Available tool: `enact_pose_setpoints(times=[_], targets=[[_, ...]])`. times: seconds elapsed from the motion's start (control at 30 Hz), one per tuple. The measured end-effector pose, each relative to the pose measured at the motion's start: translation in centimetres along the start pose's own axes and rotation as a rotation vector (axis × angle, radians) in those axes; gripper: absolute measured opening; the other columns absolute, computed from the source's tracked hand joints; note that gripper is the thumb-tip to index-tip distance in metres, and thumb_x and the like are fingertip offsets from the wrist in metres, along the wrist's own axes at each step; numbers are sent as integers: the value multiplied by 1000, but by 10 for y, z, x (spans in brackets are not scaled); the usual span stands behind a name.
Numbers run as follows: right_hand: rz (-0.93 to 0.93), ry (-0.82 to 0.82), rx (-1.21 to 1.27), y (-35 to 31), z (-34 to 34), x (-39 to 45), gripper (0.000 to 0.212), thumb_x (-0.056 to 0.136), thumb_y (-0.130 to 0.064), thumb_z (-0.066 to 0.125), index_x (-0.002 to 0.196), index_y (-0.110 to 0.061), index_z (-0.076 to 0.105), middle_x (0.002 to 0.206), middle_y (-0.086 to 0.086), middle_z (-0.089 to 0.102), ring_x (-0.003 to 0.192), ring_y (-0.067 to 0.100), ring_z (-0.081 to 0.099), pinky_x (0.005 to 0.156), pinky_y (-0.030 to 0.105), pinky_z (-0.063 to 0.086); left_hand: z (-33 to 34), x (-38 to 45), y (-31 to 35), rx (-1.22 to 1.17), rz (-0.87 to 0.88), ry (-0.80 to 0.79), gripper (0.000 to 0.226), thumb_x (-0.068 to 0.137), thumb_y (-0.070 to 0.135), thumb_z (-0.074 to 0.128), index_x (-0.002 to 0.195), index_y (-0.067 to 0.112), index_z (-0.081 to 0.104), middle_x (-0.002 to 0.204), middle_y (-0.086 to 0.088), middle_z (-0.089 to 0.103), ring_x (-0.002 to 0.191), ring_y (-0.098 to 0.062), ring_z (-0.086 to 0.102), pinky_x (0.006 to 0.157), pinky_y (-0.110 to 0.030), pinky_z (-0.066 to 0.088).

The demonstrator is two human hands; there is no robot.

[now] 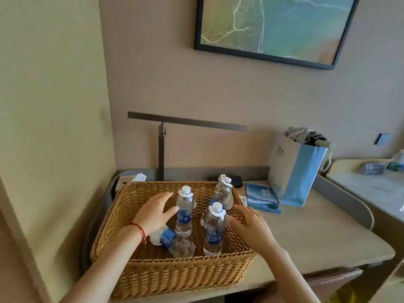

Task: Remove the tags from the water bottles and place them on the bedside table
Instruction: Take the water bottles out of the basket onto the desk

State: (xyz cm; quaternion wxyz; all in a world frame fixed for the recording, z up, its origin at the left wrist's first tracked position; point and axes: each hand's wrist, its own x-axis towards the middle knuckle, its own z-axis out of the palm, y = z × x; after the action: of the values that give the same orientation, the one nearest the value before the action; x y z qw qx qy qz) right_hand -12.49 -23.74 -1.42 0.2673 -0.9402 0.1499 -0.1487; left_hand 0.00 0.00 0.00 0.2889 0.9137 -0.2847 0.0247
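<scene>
A wicker basket (153, 274) stands on the table (317, 237) and holds several clear water bottles with blue labels. One bottle (184, 212) stands at the left with a white tag (185, 194) round its neck. Another (214, 230) stands in front, also tagged (216, 213). A third (222, 194) leans at the back, with a tag (226, 182) at its cap. One more bottle (172, 240) lies on the basket floor. My left hand (154, 212) is open, its fingers touching the left bottle. My right hand (251, 224) is open beside the front bottle.
A desk lamp (162, 149) and a tissue box (131, 179) stand behind the basket. To the right are a blue booklet (261, 199) and a blue paper bag (295, 171). A second surface (371, 186) with bottles lies at far right.
</scene>
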Motion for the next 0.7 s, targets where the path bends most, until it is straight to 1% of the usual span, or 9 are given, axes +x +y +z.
enact_pose_setpoints(times=[0.17, 0.3, 0.4, 0.47, 0.5, 0.53, 0.6, 0.67, 0.7], targets=[[101, -24, 120, 14, 23, 31, 55, 87, -53, 51, 135, -31, 39, 143, -3, 44, 128, 17, 43, 100, 35, 39, 22, 57, -13, -145, 25, 15, 54, 90, 31, 53, 139, 15, 35, 146, -6, 39, 134, -19, 34, 109, -32, 29], [109, -33, 234, 20, 43, 51, 62, 80, -54, 59, 134, -31, 40, 141, -5, 46, 127, 13, 42, 96, 28, 36, 43, 99, -29, -245, 12, 27, 54, 88, 31, 56, 137, 16, 38, 142, -7, 43, 132, -20, 38, 106, -32, 32], [125, -79, 292, 22, 57, 63, 67, 75, -54, 65, 133, -34, 40, 139, -9, 46, 124, 9, 43, 96, 26, 38, 59, 121, -43, -316, -38, 14, 54, 86, 30, 60, 134, 14, 42, 139, -9, 47, 129, -22, 42, 103, -34, 35], [135, -100, 312, 24, 65, 68, 68, 72, -53, 68, 132, -36, 40, 134, -14, 47, 119, 4, 42, 97, 27, 41, 71, 129, -53, -351, -40, -22, 56, 82, 30, 65, 132, 14, 45, 136, -8, 51, 125, -21, 45, 99, -31, 38], [135, -104, 314, 25, 68, 70, 67, 71, -53, 70, 130, -41, 39, 130, -19, 46, 116, 0, 42, 97, 26, 42, 77, 132, -58, -370, -39, -39, 57, 80, 30, 68, 131, 14, 46, 133, -7, 53, 123, -20, 47, 96, -28, 39], [132, -108, 317, 26, 70, 71, 64, 69, -53, 71, 125, -47, 39, 124, -25, 46, 112, -6, 43, 95, 22, 42, 82, 133, -62, -386, -42, -57, 58, 78, 30, 70, 129, 14, 48, 131, -6, 55, 120, -19, 48, 92, -24, 39], [142, -126, 315, 27, 73, 72, 55, 65, -54, 73, 108, -60, 38, 110, -38, 44, 101, -18, 46, 82, 8, 40, 91, 134, -71, -420, -54, -82, 59, 74, 29, 73, 127, 15, 50, 128, -5, 56, 118, -18, 50, 87, -20, 40], [148, -148, 307, 29, 74, 72, 52, 62, -54, 74, 99, -64, 39, 102, -41, 46, 96, -27, 44, 70, 2, 39, 97, 134, -76, -464, -72, -96, 63, 72, 26, 76, 127, 14, 49, 127, -4, 56, 116, -18, 51, 89, -22, 41], [150, -159, 311, 30, 75, 73, 52, 61, -53, 74, 98, -64, 40, 101, -40, 48, 95, -27, 44, 69, 2, 40, 99, 135, -78, -493, -74, -100, 63, 71, 24, 77, 127, 14, 50, 127, -4, 57, 114, -16, 51, 88, -21, 41]])
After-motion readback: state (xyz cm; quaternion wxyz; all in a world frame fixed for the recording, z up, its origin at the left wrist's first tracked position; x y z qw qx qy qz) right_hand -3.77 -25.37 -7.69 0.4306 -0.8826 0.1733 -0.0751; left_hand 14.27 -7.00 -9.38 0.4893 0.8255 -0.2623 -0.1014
